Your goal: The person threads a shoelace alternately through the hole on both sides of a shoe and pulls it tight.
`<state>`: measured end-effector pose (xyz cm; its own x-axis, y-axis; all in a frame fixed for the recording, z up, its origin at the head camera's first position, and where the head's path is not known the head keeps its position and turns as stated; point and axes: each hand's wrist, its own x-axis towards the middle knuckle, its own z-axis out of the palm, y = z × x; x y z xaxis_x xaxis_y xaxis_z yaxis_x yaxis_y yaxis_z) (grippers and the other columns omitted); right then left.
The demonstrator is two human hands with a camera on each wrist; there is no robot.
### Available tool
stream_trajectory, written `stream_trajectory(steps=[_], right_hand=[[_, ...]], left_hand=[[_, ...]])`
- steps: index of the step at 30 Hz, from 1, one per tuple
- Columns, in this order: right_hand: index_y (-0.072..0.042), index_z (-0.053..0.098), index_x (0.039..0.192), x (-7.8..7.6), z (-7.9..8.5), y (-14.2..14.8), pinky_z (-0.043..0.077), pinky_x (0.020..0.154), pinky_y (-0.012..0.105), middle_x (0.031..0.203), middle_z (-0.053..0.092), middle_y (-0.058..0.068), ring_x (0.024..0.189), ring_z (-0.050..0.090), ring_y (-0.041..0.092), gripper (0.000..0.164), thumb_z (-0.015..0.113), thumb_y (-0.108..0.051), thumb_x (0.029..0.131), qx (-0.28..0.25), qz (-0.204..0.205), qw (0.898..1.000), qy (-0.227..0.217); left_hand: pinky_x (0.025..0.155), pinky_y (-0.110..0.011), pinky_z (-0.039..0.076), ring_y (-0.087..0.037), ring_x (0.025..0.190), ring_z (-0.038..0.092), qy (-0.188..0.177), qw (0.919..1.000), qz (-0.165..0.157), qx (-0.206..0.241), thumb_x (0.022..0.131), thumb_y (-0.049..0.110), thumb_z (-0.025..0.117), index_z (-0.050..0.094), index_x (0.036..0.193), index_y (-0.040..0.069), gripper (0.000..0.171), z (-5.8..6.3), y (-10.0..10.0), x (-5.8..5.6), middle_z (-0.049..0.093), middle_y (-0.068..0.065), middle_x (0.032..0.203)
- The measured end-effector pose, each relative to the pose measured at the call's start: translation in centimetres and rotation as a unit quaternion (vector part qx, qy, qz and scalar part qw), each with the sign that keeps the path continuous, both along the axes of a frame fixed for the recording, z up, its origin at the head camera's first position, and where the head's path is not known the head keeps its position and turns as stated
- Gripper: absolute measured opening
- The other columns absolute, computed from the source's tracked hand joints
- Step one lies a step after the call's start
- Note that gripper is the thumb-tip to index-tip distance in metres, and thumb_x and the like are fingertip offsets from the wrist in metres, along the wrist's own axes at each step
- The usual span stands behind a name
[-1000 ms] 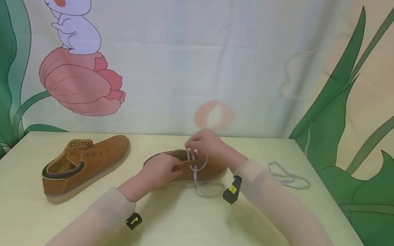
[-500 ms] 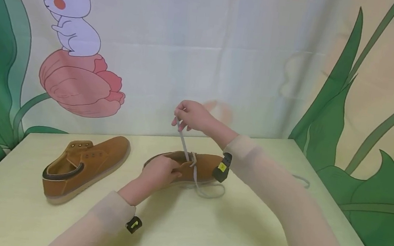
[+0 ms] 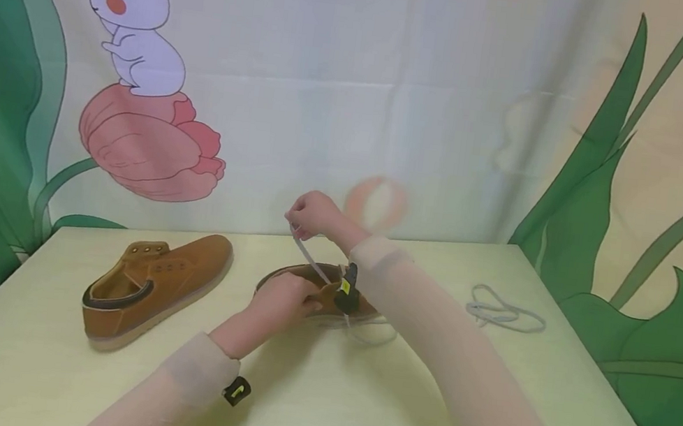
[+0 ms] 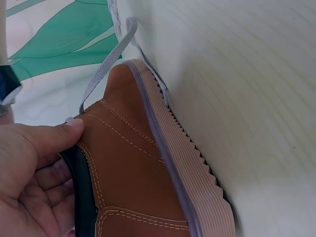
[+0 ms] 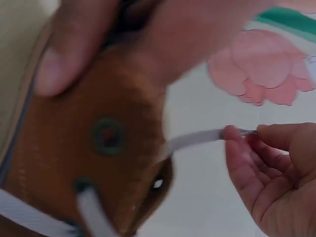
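A brown shoe point(image 3: 326, 307) with a pale sole stands on the table, its toe to the right. My left hand point(image 3: 282, 299) grips its side near the dark collar, thumb outside and fingers within the opening, as the left wrist view shows. Above and behind the shoe, my right hand point(image 3: 317, 213) pinches a grey-white shoelace point(image 5: 195, 140) between thumb and fingertips. That lace runs taut up from the inside of the shoe. In the right wrist view, lace also passes through lower eyelets, while one eyelet point(image 5: 107, 135) above them has no lace in it.
A second brown shoe point(image 3: 155, 290), unlaced, stands at the left with its toe pointing back right. A loose lace point(image 3: 503, 316) lies coiled on the table point(image 3: 319, 407) at the right. A printed curtain point(image 3: 279, 93) hangs behind the table's back edge.
My right hand has risen from the eyelets, drawing the lace up out of the shoe, then shifted left and a little lower. My left hand has kept its grip on the shoe.
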<state>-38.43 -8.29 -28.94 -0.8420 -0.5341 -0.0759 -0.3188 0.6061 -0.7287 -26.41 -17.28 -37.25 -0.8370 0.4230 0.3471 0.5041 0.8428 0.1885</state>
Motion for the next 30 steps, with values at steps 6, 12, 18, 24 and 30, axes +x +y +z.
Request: stream_trajectory(steps=[6, 12, 18, 24, 30], right_hand=[[-0.002, 0.059, 0.13, 0.5, -0.2, 2.8, 0.058, 0.078, 0.029, 0.122, 0.067, 0.016, 0.099, 0.072, 0.027, 0.036, 0.054, -0.024, 0.102, 0.053, 0.02, 0.998, 0.03], [-0.006, 0.071, 0.107, 4.3, 0.8, 8.6, 0.053, 0.071, 0.027, 0.095, 0.073, 0.009, 0.079, 0.067, 0.019, 0.021, 0.057, -0.019, 0.099, 0.101, 0.076, 0.983, 0.135], [-0.006, 0.077, 0.099, 7.2, -2.7, 13.1, 0.055, 0.082, 0.028, 0.097, 0.077, 0.006, 0.082, 0.067, 0.013, 0.016, 0.063, -0.008, 0.091, 0.152, 0.109, 0.962, 0.201], [-0.011, 0.079, 0.098, 6.9, -8.7, 13.8, 0.055, 0.075, 0.021, 0.095, 0.078, 0.0, 0.076, 0.066, 0.005, 0.014, 0.069, -0.012, 0.089, 0.163, 0.129, 0.949, 0.237], [-0.014, 0.08, 0.095, 6.4, -11.6, 12.6, 0.049, 0.066, 0.015, 0.085, 0.078, -0.003, 0.065, 0.057, 0.0, 0.012, 0.07, -0.018, 0.089, 0.175, 0.153, 0.934, 0.272]], left_hand=[[0.073, -0.037, 0.054, -0.018, 0.077, 0.065, -0.017, 0.9997, -0.005, 0.015, 0.087, 0.016, 0.073, 0.073, 0.083, 0.007, 0.01, 0.2, -0.1, 0.0, 0.071, -0.002, 0.076], [0.067, -0.031, 0.048, -0.013, 0.07, 0.054, -0.065, 0.9973, 0.003, 0.034, 0.09, 0.017, 0.069, 0.07, 0.081, 0.008, 0.012, 1.0, -0.9, -0.3, 0.065, -0.001, 0.073], [0.067, -0.029, 0.048, -0.011, 0.066, 0.049, -0.065, 0.9975, 0.001, 0.026, 0.091, 0.017, 0.069, 0.075, 0.09, 0.007, 0.012, 1.4, -1.4, -0.8, 0.069, -0.001, 0.077], [0.063, -0.025, 0.042, -0.011, 0.064, 0.046, -0.071, 0.9971, 0.002, 0.027, 0.091, 0.015, 0.069, 0.072, 0.085, 0.006, 0.011, 0.9, -1.4, -1.0, 0.062, 0.0, 0.07], [0.062, -0.024, 0.038, -0.01, 0.063, 0.043, -0.078, 0.9965, -0.001, 0.029, 0.092, 0.016, 0.068, 0.067, 0.079, 0.008, 0.015, 0.4, -0.9, -0.8, 0.054, 0.002, 0.065]])
